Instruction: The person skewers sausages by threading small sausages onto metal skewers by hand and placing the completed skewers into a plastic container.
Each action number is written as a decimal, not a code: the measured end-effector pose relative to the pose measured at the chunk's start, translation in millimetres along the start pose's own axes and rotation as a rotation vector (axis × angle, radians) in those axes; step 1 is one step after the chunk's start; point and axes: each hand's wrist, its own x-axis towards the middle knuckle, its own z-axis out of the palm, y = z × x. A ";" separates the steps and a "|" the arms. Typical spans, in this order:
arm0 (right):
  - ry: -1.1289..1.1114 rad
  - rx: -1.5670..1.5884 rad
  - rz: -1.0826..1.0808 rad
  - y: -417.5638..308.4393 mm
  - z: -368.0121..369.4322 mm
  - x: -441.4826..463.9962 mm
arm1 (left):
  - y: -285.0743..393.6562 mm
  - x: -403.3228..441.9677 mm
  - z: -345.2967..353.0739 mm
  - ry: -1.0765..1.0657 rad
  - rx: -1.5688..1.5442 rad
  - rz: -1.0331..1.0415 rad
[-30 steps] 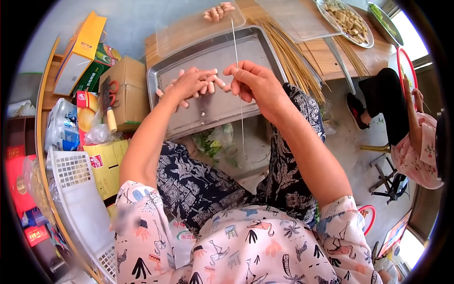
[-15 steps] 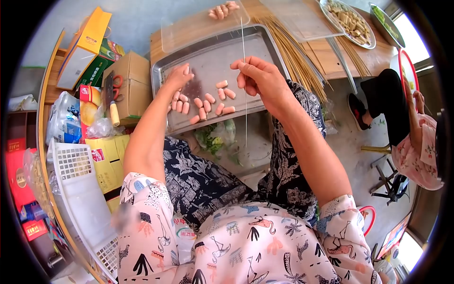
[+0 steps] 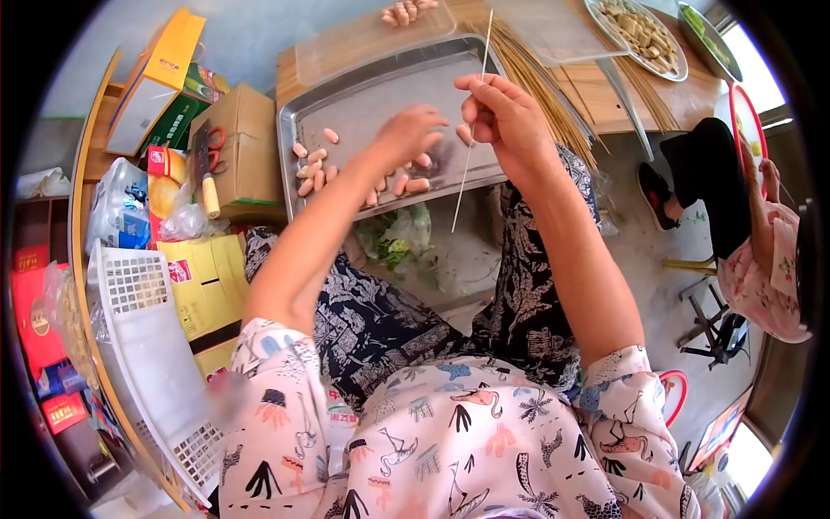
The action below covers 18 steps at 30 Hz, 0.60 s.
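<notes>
My right hand (image 3: 501, 112) pinches a long thin skewer (image 3: 489, 43), held tilted over the right end of a metal tray (image 3: 303, 108). A short pink sausage piece (image 3: 464, 134) is at the skewer by my right fingers; whether it is pierced I cannot tell. My left hand (image 3: 413, 134) hovers over the tray to the left of it, its fingers smeared by motion. More sausage pieces (image 3: 316, 156) lie in the tray's left and front parts, some hidden behind my left forearm.
Bare skewers (image 3: 536, 95) lie right of the tray. Behind it, more sausages (image 3: 410, 12) sit on a clear plastic lid (image 3: 346, 56). A plate of cut food (image 3: 640, 39) stands back right. Scissors (image 3: 216, 149) and a knife (image 3: 207, 186) rest by a cardboard box (image 3: 251, 147). Another person (image 3: 761, 268) sits at right.
My left hand has moved right across the tray toward the skewer. My right hand has shifted up and right, and the skewer now leans. A sausage piece now shows by my right fingers.
</notes>
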 end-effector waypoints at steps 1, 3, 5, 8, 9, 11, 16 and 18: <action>0.008 0.023 0.007 1.6 -1.7 0.4 | 12.5 15.5 21.6 -0.003 -0.035 0.056; 0.026 0.043 0.016 0.8 0.4 -0.7 | 15.6 29.5 53.3 -0.052 0.032 0.094; 0.027 0.043 0.013 1.1 -2.6 -0.6 | 32.8 23.0 37.7 -0.107 0.043 0.056; 0.020 0.035 -0.007 -0.2 -6.3 0.0 | 19.8 -5.3 17.9 -0.183 0.155 0.041; 0.010 0.018 -0.018 -0.3 -6.8 0.2 | 14.0 -16.8 9.0 -0.198 0.246 0.061; -0.004 0.013 -0.012 -1.0 -6.9 0.7 | 13.6 -38.6 -8.0 -0.263 0.178 -0.114; -0.043 -0.024 0.028 6.2 -0.6 1.8 | -13.3 -67.0 -14.5 -0.038 0.018 -0.147; -0.066 -0.047 0.047 10.6 1.7 1.9 | -6.4 -69.1 -21.2 -0.018 -0.181 -0.322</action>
